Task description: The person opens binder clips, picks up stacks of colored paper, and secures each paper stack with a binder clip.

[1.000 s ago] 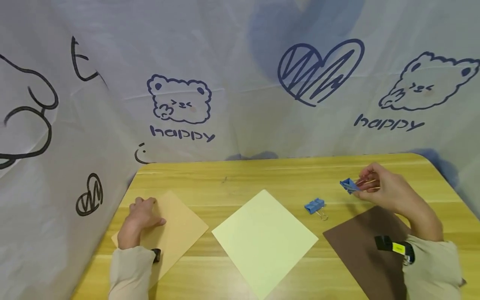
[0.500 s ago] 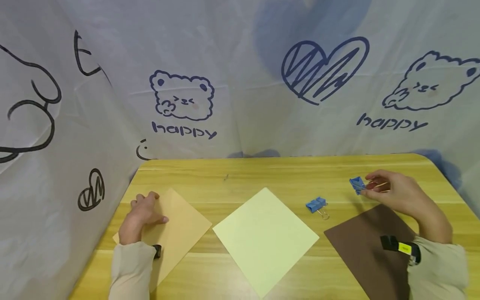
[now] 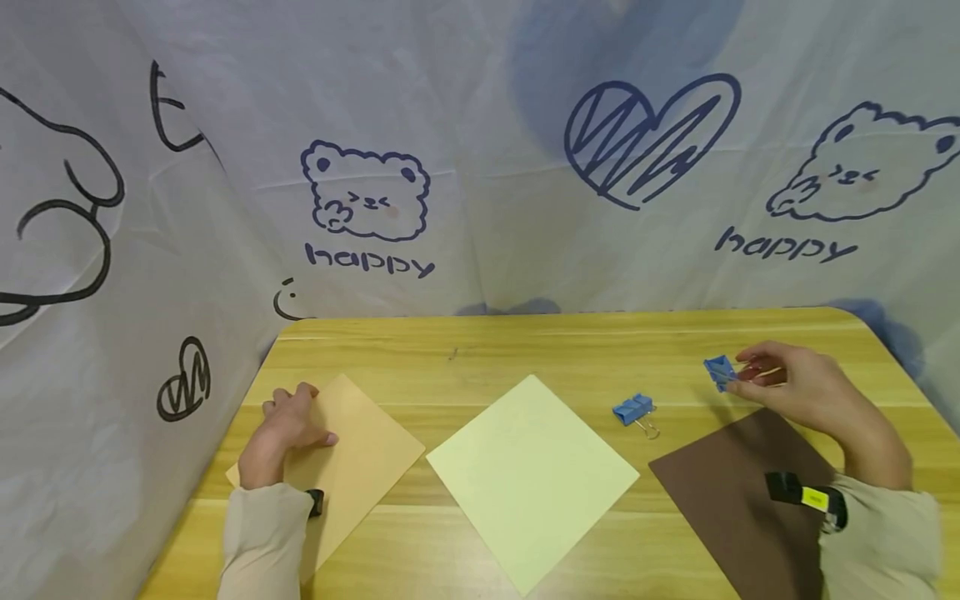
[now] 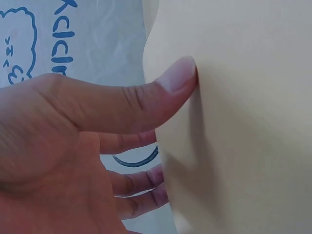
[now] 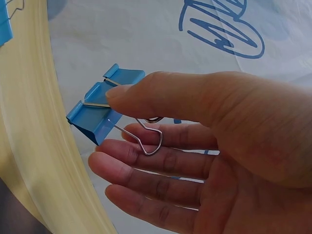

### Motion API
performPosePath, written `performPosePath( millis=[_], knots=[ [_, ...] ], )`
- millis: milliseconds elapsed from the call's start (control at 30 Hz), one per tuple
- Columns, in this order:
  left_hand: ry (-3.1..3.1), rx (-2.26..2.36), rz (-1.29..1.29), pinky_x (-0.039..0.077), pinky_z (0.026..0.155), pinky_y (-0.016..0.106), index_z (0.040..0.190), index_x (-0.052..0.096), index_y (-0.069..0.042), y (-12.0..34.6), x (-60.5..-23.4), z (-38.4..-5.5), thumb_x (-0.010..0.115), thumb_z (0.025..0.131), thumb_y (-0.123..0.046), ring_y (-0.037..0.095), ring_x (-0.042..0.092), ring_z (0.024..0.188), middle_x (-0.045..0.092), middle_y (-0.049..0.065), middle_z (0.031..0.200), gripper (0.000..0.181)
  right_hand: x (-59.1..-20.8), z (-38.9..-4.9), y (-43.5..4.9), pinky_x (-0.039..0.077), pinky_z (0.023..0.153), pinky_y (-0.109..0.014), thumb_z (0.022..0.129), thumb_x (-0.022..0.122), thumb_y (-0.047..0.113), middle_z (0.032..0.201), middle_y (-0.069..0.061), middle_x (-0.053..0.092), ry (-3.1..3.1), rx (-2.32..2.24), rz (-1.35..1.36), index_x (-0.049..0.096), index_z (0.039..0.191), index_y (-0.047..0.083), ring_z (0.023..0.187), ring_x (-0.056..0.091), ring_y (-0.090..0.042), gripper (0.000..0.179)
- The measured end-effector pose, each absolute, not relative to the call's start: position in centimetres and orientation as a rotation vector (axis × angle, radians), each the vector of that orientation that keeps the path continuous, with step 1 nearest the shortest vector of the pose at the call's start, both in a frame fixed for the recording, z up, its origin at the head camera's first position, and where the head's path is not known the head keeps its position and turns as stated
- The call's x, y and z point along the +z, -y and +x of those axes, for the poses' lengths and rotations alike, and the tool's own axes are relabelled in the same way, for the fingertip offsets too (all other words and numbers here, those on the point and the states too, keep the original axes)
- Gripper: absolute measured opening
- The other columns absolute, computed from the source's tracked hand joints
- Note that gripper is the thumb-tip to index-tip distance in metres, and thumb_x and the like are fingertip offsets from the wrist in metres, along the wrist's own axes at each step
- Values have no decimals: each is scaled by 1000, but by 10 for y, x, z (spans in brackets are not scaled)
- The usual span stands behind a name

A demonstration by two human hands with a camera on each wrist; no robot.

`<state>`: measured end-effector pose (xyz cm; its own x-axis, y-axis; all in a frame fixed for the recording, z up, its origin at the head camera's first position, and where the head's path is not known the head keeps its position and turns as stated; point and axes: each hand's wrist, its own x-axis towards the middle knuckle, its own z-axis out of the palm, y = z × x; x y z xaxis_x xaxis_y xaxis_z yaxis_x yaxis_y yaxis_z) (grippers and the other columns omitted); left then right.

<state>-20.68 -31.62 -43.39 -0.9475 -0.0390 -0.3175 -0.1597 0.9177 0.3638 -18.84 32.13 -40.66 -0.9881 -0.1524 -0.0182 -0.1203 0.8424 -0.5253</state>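
Observation:
My right hand [image 3: 795, 379] pinches a blue binder clip [image 3: 721, 372] in the air above the table. In the right wrist view, my thumb lies on the blue body of the binder clip [image 5: 92, 114], and its wire handle hangs beside my fingers [image 5: 168, 158]. My left hand [image 3: 287, 425] rests at the upper left edge of an orange paper sheet [image 3: 367, 450]. In the left wrist view, my thumb [image 4: 180, 75] touches the face of the sheet, while the other fingertips meet its edge and are partly hidden. Another blue binder clip [image 3: 633, 409] lies on the table.
A pale yellow sheet [image 3: 532, 483] lies like a diamond in the middle of the wooden table [image 3: 487, 350]. A dark brown sheet [image 3: 738, 483] lies under my right forearm. White cloth [image 3: 480, 233] with drawings hangs behind and to the left.
My right hand has moved a little to the right with the binder clip in its pinch. The left hand stays on the orange sheet. The head view has shifted slightly.

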Motion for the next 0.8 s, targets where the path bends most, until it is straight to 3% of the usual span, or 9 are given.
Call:
performPosePath(
  millis=[267,433,600,800],
  knots=[
    [-2741,578,-195,38,90,68,145,25,-1,314,-433,-207,86,84,-16,58,36,116,39,43,130,88,-407,-187,-326,55,82,-58,94,75,29,109,-26,70,-2960,-811,-192,59,127,-10,101,66,-49,54],
    [-2743,537,-186,37,94,73,147,28,5,318,-433,-207,87,83,-19,59,42,119,42,42,132,90,-408,-188,-326,55,82,-58,94,75,29,110,-26,70,-2954,-811,-188,59,127,-10,101,66,-49,54],
    [-2779,514,-134,42,90,67,142,32,7,323,-434,-207,85,85,-11,52,51,114,48,40,129,81,-408,-188,-328,56,81,-57,95,75,29,110,-25,70,-2942,-814,-189,59,128,-10,101,66,-49,53],
    [-2804,480,-126,46,90,64,147,36,7,326,-434,-208,85,84,-14,57,49,120,48,42,138,83,-408,-188,-330,55,82,-58,95,74,28,111,-26,70,-2940,-814,-199,59,128,-10,101,66,-48,53]
  ],
)
